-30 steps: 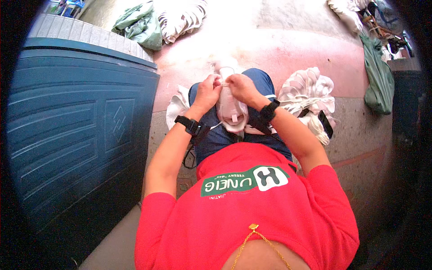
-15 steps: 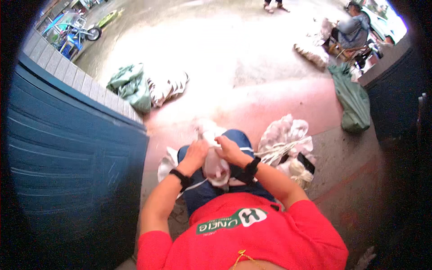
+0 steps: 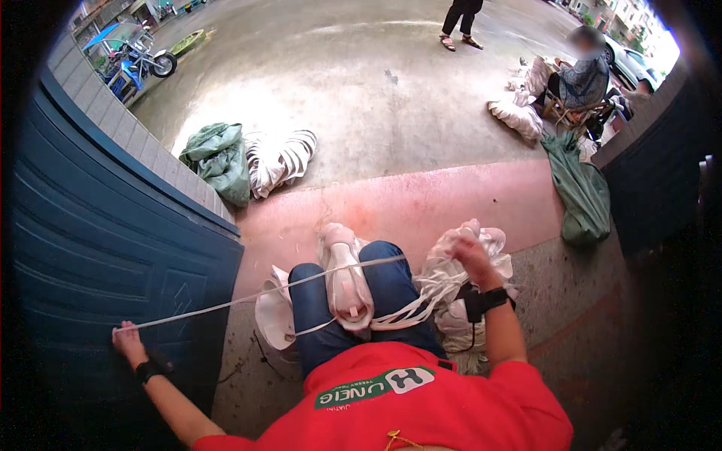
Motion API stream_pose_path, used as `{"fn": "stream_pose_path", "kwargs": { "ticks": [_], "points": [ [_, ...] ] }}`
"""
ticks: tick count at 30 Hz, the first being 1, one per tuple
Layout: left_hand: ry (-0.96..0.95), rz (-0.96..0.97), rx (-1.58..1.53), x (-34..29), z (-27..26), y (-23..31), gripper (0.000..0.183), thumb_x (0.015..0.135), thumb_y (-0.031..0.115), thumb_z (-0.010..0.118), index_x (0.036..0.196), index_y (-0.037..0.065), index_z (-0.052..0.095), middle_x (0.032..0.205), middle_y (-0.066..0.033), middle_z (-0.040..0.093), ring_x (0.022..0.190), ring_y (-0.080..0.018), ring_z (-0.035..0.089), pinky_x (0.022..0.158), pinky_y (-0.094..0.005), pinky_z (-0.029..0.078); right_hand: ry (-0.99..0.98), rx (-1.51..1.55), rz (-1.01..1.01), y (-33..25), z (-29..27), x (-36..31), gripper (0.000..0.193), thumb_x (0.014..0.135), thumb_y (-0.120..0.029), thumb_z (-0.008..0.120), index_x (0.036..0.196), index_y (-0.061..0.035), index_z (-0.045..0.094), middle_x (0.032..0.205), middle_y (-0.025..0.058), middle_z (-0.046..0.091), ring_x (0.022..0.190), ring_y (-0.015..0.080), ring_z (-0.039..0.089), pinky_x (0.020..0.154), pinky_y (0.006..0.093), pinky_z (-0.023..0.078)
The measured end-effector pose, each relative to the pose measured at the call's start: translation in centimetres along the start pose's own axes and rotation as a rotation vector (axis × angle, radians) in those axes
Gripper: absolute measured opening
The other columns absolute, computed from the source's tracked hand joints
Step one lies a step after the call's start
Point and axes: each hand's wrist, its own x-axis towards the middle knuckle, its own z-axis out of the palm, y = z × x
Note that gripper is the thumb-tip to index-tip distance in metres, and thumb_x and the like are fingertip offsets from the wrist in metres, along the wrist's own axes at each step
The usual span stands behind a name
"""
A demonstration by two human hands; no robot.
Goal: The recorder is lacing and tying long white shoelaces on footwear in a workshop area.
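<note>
Where pink floor [image 3: 421, 188] met grey beside panelled blue door [image 3: 98, 263], left hand [image 3: 129, 342] pinched thin white lace [image 3: 226, 305] over rounded pale shoe [image 3: 348, 292]; right hand [image 3: 474, 260] blurred, grip unclear.

A blue panelled door [image 3: 98, 274] flanks pink flooring [image 3: 451, 189], with bright concrete [image 3: 361, 113] beyond.

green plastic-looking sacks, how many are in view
2: a crumpled green plastic-looking sack at left beside a bundle of curved white pieces, and a long green plastic-looking sack at right, near the seated person. Others may be hidden.
</note>
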Motion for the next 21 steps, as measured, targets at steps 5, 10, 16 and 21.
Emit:
{"fn": "stream_pose_path", "kwargs": {
  "ticks": [5,10,16,21],
  "points": [
    [-0.458,-0.036,-0.107,0.2,-3.0,9.3,0.019,0.088,0.017,0.047,0.103,0.004,0.046,0.071,-0.0021,0.047,0.062,-0.0110,0.047,0.056,-0.0226,0.042,-0.080,1.347,-0.147,-6.9,-7.7,-0.4,0.021,0.085,-0.006,0.042,0.105,-0.0039,0.050,0.066,0.0000,0.042,0.058,0.0091,0.040,0.056,0.0227,0.039],
    [-0.339,0.144,0.445,-9.8,7.4,6.4,0.031,0.085,0.020,0.052,0.114,0.008,0.046,0.063,0.0036,0.041,0.045,-0.0026,0.033,0.035,-0.0162,0.024,-0.090,1.021,-0.528,-13.2,-12.2,-2.1,0.027,0.085,-0.001,0.041,0.111,0.0042,0.047,0.098,0.0149,0.058,0.088,0.0233,0.056,0.087,0.0351,0.043],
    [-0.978,-0.265,0.450,-23.4,17.5,-6.5,0.035,0.081,0.010,0.053,0.114,0.000,0.047,0.066,0.0038,0.048,0.045,-0.0009,0.035,0.037,-0.0155,0.027,-0.142,0.672,-0.557,-17.4,-10.2,-2.5,0.023,0.086,-0.004,0.044,0.107,0.0026,0.050,0.107,0.0155,0.055,0.098,0.0231,0.053,0.093,0.0354,0.041],
    [-1.384,-0.368,0.838,-33.2,22.2,-14.9,0.031,0.080,0.010,0.054,0.108,-0.003,0.051,0.071,-0.0036,0.056,0.058,-0.0088,0.052,0.052,-0.0203,0.043,0.234,-0.656,-0.445,-8.6,-2.9,2.1,0.015,0.083,-0.011,0.049,0.092,-0.0033,0.058,0.101,0.0071,0.057,0.075,0.0186,0.051,0.073,0.0276,0.042]
  ]
}}
